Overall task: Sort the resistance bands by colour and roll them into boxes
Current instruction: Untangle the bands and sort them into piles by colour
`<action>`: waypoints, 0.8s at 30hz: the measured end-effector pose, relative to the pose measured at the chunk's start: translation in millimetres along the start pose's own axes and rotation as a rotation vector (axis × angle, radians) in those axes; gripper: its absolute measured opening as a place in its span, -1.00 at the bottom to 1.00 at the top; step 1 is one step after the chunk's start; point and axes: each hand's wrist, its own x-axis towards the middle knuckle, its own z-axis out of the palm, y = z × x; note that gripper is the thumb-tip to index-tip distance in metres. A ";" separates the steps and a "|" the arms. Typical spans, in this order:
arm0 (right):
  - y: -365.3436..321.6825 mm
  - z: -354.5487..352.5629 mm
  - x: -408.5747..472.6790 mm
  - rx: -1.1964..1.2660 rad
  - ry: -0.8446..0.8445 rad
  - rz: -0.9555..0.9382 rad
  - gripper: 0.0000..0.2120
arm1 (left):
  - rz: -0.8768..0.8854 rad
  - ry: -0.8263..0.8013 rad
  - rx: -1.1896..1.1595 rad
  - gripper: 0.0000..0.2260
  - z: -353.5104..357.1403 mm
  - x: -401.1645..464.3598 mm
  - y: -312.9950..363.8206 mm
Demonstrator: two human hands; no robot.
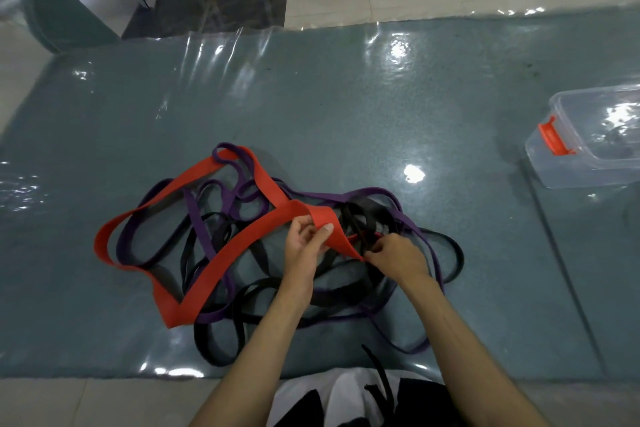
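Both hands (306, 239) (394, 253) pinch red band (242, 246); black bands (360, 218) at 1 o'clock may snag if pulled.

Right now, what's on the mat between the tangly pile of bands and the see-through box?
Nothing: in the head view, only bare shiny mat lies between the band pile and the clear box with the orange latch.

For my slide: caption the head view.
Both hands, left hand and right hand, grip the red band above tangled purple and black bands; clear box right.
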 end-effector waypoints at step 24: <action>50.6 -3.0 10.6 0.421 0.254 -0.113 -0.84 | 0.130 0.311 1.080 -0.39 -34.0 1.0 -32.0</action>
